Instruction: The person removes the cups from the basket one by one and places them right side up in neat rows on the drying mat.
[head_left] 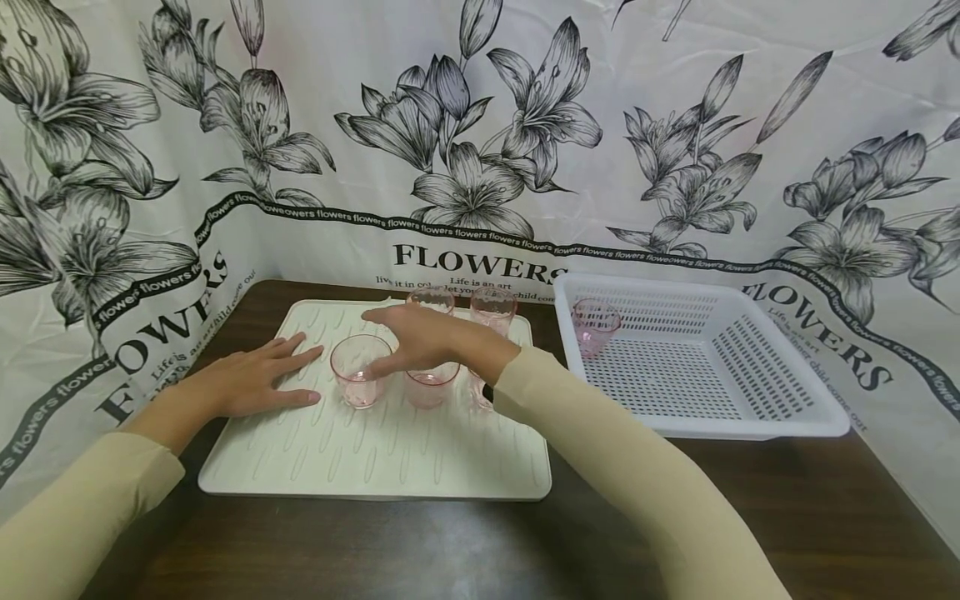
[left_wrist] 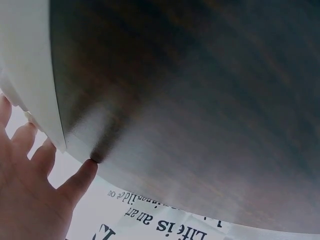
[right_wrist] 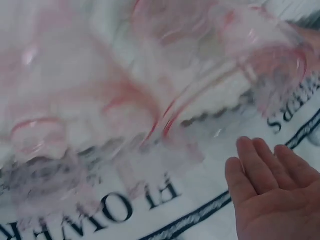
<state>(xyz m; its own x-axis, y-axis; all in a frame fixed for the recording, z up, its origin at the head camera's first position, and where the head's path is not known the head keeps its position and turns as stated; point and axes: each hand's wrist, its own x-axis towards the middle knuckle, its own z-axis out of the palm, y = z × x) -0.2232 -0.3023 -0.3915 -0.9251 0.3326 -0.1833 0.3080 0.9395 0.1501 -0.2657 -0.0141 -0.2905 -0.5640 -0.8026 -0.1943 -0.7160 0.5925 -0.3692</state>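
Several clear pink-tinted glasses stand on a white ridged drying mat (head_left: 375, 467). My right hand (head_left: 420, 337) reaches over them, its fingers extended. In the head view its thumb overlaps the right rim of the front left glass (head_left: 360, 392). Behind and below that hand are a front middle glass (head_left: 429, 393), a back middle glass (head_left: 431, 297) and a back right glass (head_left: 493, 302); another is mostly hidden by the wrist. The right wrist view shows the hand (right_wrist: 275, 195) with straight fingers beside blurred glass rims. On the mat's left side rests my left hand (head_left: 255, 379), fingers spread, holding nothing.
A white perforated plastic basket (head_left: 750, 429) stands right of the mat, with one pink glass (head_left: 596, 329) in its left end. Dark wood tabletop (head_left: 465, 550) lies in front. A flower-printed curtain (head_left: 480, 200) hangs behind and at both sides.
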